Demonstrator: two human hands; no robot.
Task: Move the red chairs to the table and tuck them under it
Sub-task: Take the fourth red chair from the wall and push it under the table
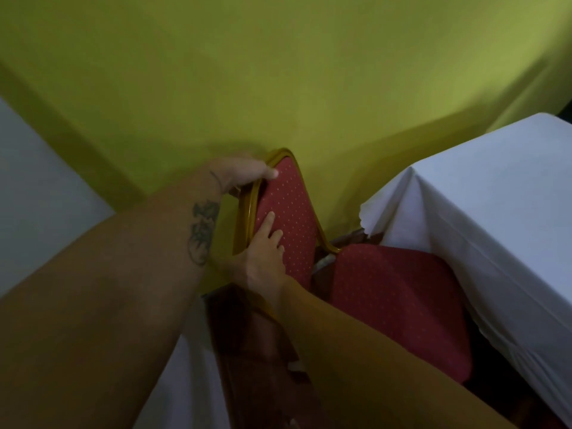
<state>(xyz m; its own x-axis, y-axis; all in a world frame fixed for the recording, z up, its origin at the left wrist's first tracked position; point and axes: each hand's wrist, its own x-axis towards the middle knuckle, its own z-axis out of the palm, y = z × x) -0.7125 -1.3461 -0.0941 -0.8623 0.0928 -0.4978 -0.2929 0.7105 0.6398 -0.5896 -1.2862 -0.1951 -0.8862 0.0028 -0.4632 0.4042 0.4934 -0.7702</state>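
Observation:
A red chair [294, 218] with white dots and a gold metal frame stands just below me. Its backrest faces right, and its seat [396, 301] reaches partly under the table with the white cloth [495, 205] on the right. My left hand [244, 174] grips the top of the backrest frame. My right hand [263, 255] holds the lower side of the backrest, fingers spread on the red padding and thumb behind the gold frame.
A large table with a yellow-green cloth [278, 72] fills the top and middle of the view, close behind the chair. White cloth [37, 196] shows at the left edge and below my arms. Dark reddish floor [247, 335] lies beneath.

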